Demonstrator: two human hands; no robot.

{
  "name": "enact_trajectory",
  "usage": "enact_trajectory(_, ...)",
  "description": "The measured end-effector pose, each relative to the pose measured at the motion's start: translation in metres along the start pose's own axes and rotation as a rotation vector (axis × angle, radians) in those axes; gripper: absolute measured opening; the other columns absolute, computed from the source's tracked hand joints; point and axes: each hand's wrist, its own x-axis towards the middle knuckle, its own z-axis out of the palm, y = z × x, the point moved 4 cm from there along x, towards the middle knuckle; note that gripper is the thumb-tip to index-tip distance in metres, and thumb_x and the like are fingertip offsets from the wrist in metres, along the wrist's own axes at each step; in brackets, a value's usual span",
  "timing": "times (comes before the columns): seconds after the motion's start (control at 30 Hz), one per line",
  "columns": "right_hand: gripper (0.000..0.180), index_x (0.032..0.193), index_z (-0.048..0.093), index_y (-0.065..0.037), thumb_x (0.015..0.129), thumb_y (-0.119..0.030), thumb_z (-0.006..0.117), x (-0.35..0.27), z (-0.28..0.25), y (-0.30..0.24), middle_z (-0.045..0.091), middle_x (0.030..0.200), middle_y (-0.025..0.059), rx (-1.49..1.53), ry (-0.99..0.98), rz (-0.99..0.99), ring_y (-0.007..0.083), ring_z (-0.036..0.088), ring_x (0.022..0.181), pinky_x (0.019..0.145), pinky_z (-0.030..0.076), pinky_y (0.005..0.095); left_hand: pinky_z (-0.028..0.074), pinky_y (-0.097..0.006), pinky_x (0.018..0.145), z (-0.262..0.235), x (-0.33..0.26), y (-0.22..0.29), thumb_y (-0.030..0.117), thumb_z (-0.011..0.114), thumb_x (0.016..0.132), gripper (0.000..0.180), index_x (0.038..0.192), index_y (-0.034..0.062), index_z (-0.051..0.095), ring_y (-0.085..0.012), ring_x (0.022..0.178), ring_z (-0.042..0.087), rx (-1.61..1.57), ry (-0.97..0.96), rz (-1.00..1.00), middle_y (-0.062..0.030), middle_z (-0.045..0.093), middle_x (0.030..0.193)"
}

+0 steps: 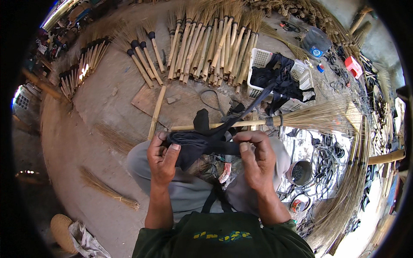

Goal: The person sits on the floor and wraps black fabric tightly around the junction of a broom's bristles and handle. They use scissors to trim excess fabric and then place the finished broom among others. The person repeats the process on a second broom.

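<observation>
My left hand (162, 160) pinches a folded or rolled bundle of black cloth strip (188, 145) between thumb and fingers. From that bundle the strip runs across to my right hand (258, 162), whose thumb and bent fingers are closed on it. Another length of dark cloth rises to the white plastic basket (257, 60), which is heaped with black cloth (275, 77). Just beyond my hands lies a broom with a bamboo handle (183, 127), its bristles (318, 115) fanning right. My lap is under both hands.
Several bamboo-handled brooms (206, 47) lie in rows ahead. Loose bristle bundles (105, 187) lie at the left. On my right are a metal can (300, 173) of small dark pieces, a small round tin (297, 205), tangled black strips and long bristles (340, 206). A clear plastic jug (316, 42) stands farther off.
</observation>
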Motion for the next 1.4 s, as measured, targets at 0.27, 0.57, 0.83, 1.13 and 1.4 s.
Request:
enact_trajectory(0.27,0.032,0.126,0.066,-0.003,0.095,-0.006,0.068,-0.007,0.024,0.009,0.068,0.122,0.0167,-0.126,-0.27,0.125,0.0338,0.065,0.116,0.102,0.05,0.042,0.042,-0.017,0.069,-0.009,-0.015,0.009,0.005,0.064,0.097,0.013,0.108,0.0011,0.057,0.0004,0.076,0.051,-0.017,-0.076,-0.024,0.0036,0.061,0.092)
enact_trajectory(0.57,0.031,0.126,0.068,-0.004,0.096,-0.009,0.068,-0.01,0.044,0.022,0.069,0.121,0.016,-0.187,-0.475,0.049,0.0344,0.065,0.117,0.104,0.049,0.0416,0.048,-0.021,0.08,-0.007,-0.029,-0.002,0.006,0.067,0.094,0.021,0.111,-0.0016,0.057,-0.0057,0.087,0.057,-0.042,-0.17,-0.119,-0.0022,0.062,0.098)
enact_trajectory(0.83,0.018,0.111,0.068,-0.003,0.096,-0.013,0.069,-0.011,0.037,0.04,0.07,0.105,0.0151,-0.23,-0.362,0.155,0.0359,0.066,0.101,0.091,0.049,0.044,0.052,-0.023,0.081,-0.016,-0.03,-0.006,0.007,0.066,0.094,0.023,0.112,-0.0021,0.057,-0.0077,0.087,0.063,-0.144,-0.056,-0.149,-0.0052,0.066,0.099)
enact_trajectory(1.13,0.018,0.11,0.068,-0.004,0.094,-0.012,0.069,-0.01,0.037,0.033,0.07,0.106,0.0158,-0.17,-0.294,0.058,0.0348,0.065,0.107,0.095,0.048,0.043,0.05,-0.022,0.078,-0.015,-0.031,-0.006,0.011,0.066,0.091,0.024,0.108,-0.0024,0.058,-0.0076,0.084,0.061,-0.112,-0.076,-0.192,-0.0055,0.067,0.098)
enact_trajectory(1.4,0.021,0.112,0.066,-0.004,0.092,-0.011,0.069,-0.016,0.042,0.031,0.066,0.108,0.017,-0.113,-0.524,-0.014,0.0375,0.063,0.107,0.098,0.046,0.047,0.05,-0.023,0.081,0.002,-0.034,-0.003,0.015,0.068,0.086,0.03,0.108,-0.0051,0.062,-0.0084,0.087,0.061,-0.026,-0.237,-0.22,-0.0078,0.068,0.1)
